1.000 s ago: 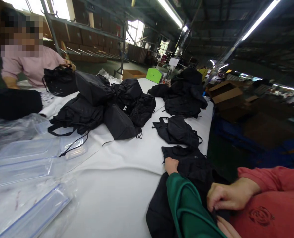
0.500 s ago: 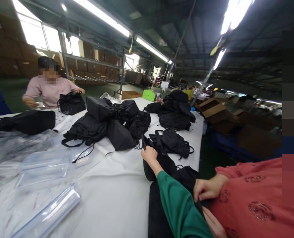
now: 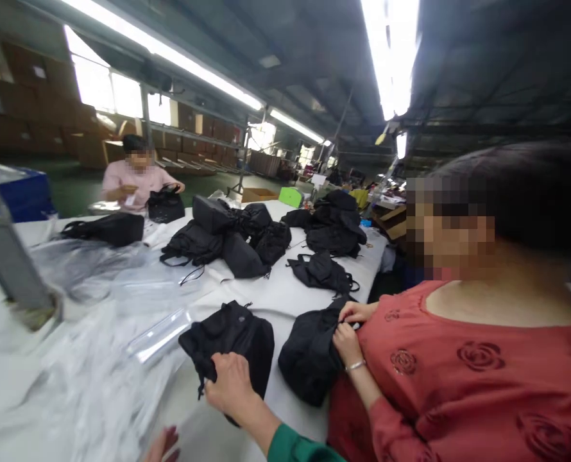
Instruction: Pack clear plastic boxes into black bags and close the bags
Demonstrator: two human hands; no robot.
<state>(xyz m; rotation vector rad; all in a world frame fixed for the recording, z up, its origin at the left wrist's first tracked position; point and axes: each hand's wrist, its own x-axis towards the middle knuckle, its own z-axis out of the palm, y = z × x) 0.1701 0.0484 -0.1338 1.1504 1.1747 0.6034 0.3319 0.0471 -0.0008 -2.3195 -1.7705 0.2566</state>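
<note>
A black drawstring bag stands on the white table in front of me. My right hand, at the end of a green sleeve, is closed on the bag's gathered near edge, with a cord end dangling below. At the bottom edge of the view my left hand shows only in part. Its fingers are apart and it holds nothing I can see. To the left of the bag lies a clear plastic box.
At my right, a co-worker in red handles another black bag. Across the table sits a person in pink. Piled black bags lie farther back. A grey post rises at left beside clear plastic bags.
My right hand has brought a black bag from the right side of the table toward me and to the left. My left hand has come into view; the camera has turned right.
</note>
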